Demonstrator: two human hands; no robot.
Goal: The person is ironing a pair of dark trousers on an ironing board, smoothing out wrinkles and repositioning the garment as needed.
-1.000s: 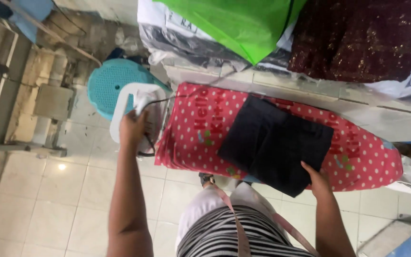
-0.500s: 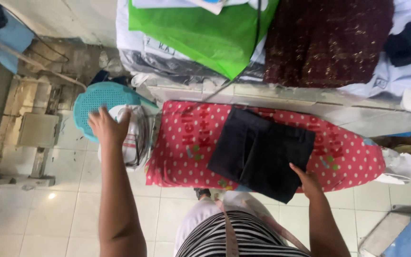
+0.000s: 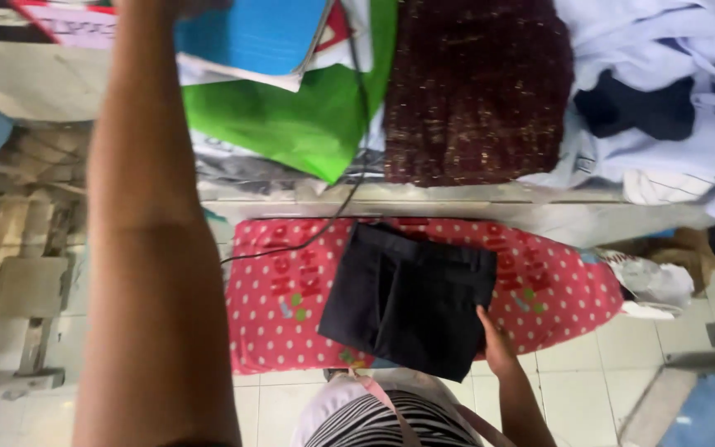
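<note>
One folded black garment (image 3: 411, 298) is lying in the middle of one red ironing board (image 3: 539, 285) covered in white polka dots, and one black cord (image 3: 324, 223) is trailing across the board's upper left part toward the shelf behind. Along that shelf one green bag (image 3: 299, 124) is sitting beside one dark maroon sparkly cloth (image 3: 477, 87), with one blue book (image 3: 250, 37) resting on top of the bag and a heap of pale blue and white laundry (image 3: 664, 83) piling up at the far end.

Two arms are showing. The right hand (image 3: 496, 348) is resting flat and relaxed, fingers loosely spread, pressing on the lower right corner of the black garment rather than clasping it. The left forearm (image 3: 155, 248) is stretching straight up through the view, and its hand is passing out of the top edge, so whether it is gripping anything cannot be told.

Compared with half a second ago, the left arm is reaching much higher: it was hovering open-palmed over the teal stool and the iron at the board's left end, and both of those are now lying behind the arm or out of view. The right hand is keeping its place on the garment, which is lying just as it was
</note>
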